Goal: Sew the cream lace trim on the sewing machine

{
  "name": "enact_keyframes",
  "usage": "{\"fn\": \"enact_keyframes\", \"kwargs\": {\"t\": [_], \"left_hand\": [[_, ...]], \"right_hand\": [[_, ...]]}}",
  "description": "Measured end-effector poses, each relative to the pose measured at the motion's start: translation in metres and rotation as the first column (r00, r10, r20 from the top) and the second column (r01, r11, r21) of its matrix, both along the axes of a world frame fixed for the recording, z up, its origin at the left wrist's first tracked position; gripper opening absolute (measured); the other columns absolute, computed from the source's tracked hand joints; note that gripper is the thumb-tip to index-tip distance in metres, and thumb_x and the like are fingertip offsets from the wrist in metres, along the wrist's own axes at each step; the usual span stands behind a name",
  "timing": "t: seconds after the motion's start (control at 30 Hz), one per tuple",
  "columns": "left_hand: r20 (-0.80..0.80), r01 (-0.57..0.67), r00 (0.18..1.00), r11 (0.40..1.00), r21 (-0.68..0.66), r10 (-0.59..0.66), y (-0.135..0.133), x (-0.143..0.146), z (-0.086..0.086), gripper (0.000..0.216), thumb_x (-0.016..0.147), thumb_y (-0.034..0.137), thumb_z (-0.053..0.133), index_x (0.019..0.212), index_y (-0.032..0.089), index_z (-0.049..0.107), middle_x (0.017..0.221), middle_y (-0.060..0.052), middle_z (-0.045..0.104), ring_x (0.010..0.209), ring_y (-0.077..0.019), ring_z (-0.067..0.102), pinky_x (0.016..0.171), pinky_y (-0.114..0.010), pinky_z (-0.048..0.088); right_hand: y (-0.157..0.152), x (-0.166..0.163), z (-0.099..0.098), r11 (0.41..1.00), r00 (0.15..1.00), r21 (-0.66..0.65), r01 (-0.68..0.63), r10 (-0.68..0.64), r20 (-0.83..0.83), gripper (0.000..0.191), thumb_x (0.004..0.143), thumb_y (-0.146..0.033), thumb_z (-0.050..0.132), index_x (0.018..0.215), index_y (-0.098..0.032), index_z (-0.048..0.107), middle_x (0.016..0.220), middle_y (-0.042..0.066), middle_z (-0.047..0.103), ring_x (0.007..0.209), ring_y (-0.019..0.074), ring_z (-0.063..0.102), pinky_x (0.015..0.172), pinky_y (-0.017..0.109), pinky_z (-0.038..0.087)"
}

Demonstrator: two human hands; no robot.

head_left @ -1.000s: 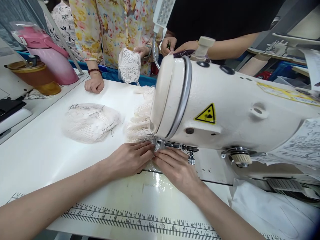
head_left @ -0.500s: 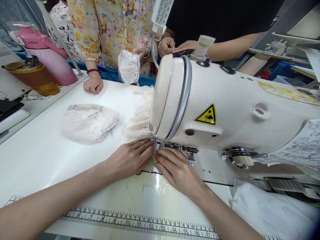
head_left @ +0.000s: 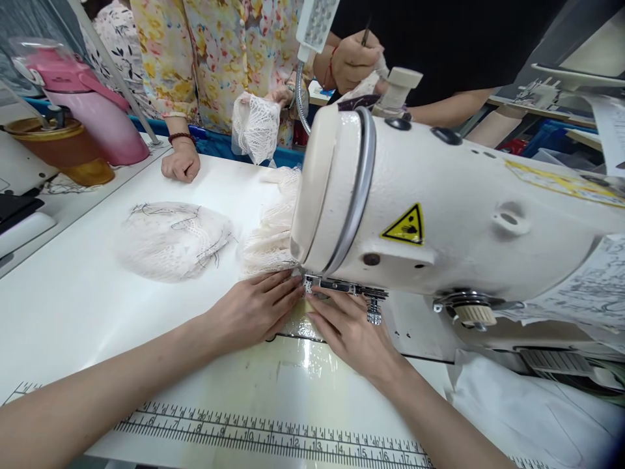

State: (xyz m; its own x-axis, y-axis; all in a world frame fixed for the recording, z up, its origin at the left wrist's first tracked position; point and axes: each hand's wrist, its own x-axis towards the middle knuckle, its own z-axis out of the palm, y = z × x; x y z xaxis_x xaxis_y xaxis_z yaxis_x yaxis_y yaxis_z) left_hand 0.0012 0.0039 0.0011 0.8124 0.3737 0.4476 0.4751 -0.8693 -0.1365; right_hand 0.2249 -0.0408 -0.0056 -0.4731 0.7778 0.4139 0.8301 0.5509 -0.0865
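A cream sewing machine [head_left: 439,189] stands before me, with a strip of cream lace [head_left: 307,284] under its presser foot. My left hand [head_left: 256,306] lies flat, fingers stretched out and tips on the lace left of the foot. My right hand [head_left: 354,329] rests palm down on the other side, fingers extended and thumb apart, tips at the lace's near edge by the metal guide [head_left: 336,285]. The gathered part of the lace [head_left: 271,238] spreads behind my left fingers, partly hidden by the machine head.
A lace bundle with dark threads [head_left: 176,241] lies on the white table [head_left: 97,312]. Across it, one person holds white lace [head_left: 258,127] and another has a thin dark tool [head_left: 366,32]. A pink bottle [head_left: 92,111], brown cup [head_left: 63,153] and white cloth [head_left: 527,410] stand or lie around.
The dark-clothed person's hand has risen into view with white fabric and the thin tool. The other person's held lace has turned. My hands have barely shifted.
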Motion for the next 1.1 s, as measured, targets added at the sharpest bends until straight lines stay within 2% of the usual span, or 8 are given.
{"fn": "enact_keyframes", "kwargs": {"t": [0.13, 0.3, 0.43, 0.63, 0.8, 0.97, 1.1], "left_hand": [[0.013, 0.005, 1.0, 1.0, 0.005, -0.006, 0.001, 0.001, 0.001, 0.033, 0.098, 0.022, 0.041, 0.116, 0.008, 0.063, 0.119, -0.012, 0.067, 0.105, -0.0229, 0.067, 0.092, -0.037, 0.056], [0.023, 0.004, 1.0, 1.0, -0.009, -0.003, 0.002, 0.002, 0.002, 0.033, 0.098, 0.022, 0.04, 0.116, 0.009, 0.064, 0.12, -0.012, 0.066, 0.105, -0.0237, 0.066, 0.093, -0.038, 0.055], [0.028, -0.006, 1.0, 1.0, -0.017, 0.007, 0.004, 0.003, 0.001, 0.032, 0.098, 0.023, 0.041, 0.117, 0.01, 0.064, 0.121, -0.012, 0.066, 0.109, -0.0238, 0.064, 0.095, -0.039, 0.053], [0.027, -0.024, 0.999, 1.0, -0.011, 0.024, 0.003, 0.004, 0.002, 0.031, 0.099, 0.023, 0.041, 0.116, 0.01, 0.063, 0.119, -0.011, 0.066, 0.111, -0.0239, 0.063, 0.097, -0.038, 0.052], [0.0, -0.007, 1.0, 1.0, 0.027, 0.007, 0.001, 0.005, 0.003, 0.026, 0.096, 0.014, 0.045, 0.112, 0.006, 0.064, 0.115, -0.014, 0.067, 0.109, -0.0242, 0.063, 0.098, -0.036, 0.051], [0.027, -0.054, 0.998, 0.997, -0.063, 0.055, 0.002, 0.005, 0.003, 0.032, 0.099, 0.025, 0.039, 0.112, 0.009, 0.063, 0.116, -0.014, 0.067, 0.112, -0.0266, 0.062, 0.095, -0.042, 0.053], [-0.003, -0.041, 0.999, 0.996, -0.083, 0.041, 0.002, 0.004, 0.003, 0.031, 0.099, 0.023, 0.038, 0.117, 0.012, 0.061, 0.12, -0.011, 0.066, 0.113, -0.0255, 0.062, 0.098, -0.042, 0.05]], "right_hand": [[0.001, 0.001, 0.0, 0.997, 0.998, 0.053, 0.052, -0.053, 0.021, 0.029, 0.098, -0.036, 0.046, 0.114, -0.027, 0.068, 0.114, 0.0, 0.07, 0.083, 0.0177, 0.069, 0.072, 0.034, 0.05], [0.004, 0.0, 0.003, 0.997, 0.998, 0.066, 0.047, -0.049, 0.033, 0.029, 0.098, -0.036, 0.045, 0.114, -0.027, 0.067, 0.099, 0.0, 0.073, 0.076, 0.0153, 0.067, 0.062, 0.03, 0.045], [0.005, 0.0, 0.005, 0.995, 0.996, 0.073, 0.067, -0.07, 0.049, 0.028, 0.097, -0.038, 0.048, 0.117, -0.029, 0.066, 0.088, 0.0, 0.073, 0.077, 0.0157, 0.067, 0.068, 0.03, 0.045], [0.006, 0.0, 0.004, 0.995, 0.994, 0.041, 0.088, -0.09, 0.054, 0.031, 0.097, -0.04, 0.046, 0.117, -0.028, 0.067, 0.086, 0.003, 0.073, 0.083, 0.0175, 0.067, 0.08, 0.032, 0.047], [0.006, -0.002, 0.004, 0.994, 0.994, -0.043, 0.105, -0.106, -0.008, 0.03, 0.097, -0.039, 0.045, 0.116, -0.029, 0.067, 0.088, 0.003, 0.073, 0.08, 0.0176, 0.068, 0.082, 0.035, 0.051], [0.005, -0.004, 0.009, 0.982, 0.99, -0.17, 0.081, -0.099, -0.103, 0.031, 0.097, -0.04, 0.044, 0.114, -0.029, 0.068, 0.089, 0.003, 0.074, 0.083, 0.0198, 0.069, 0.083, 0.039, 0.055], [0.006, -0.003, 0.008, 0.975, 0.981, -0.217, 0.042, -0.082, -0.178, 0.03, 0.096, -0.038, 0.047, 0.114, -0.027, 0.068, 0.095, 0.003, 0.074, 0.088, 0.0197, 0.069, 0.082, 0.037, 0.056]]}}
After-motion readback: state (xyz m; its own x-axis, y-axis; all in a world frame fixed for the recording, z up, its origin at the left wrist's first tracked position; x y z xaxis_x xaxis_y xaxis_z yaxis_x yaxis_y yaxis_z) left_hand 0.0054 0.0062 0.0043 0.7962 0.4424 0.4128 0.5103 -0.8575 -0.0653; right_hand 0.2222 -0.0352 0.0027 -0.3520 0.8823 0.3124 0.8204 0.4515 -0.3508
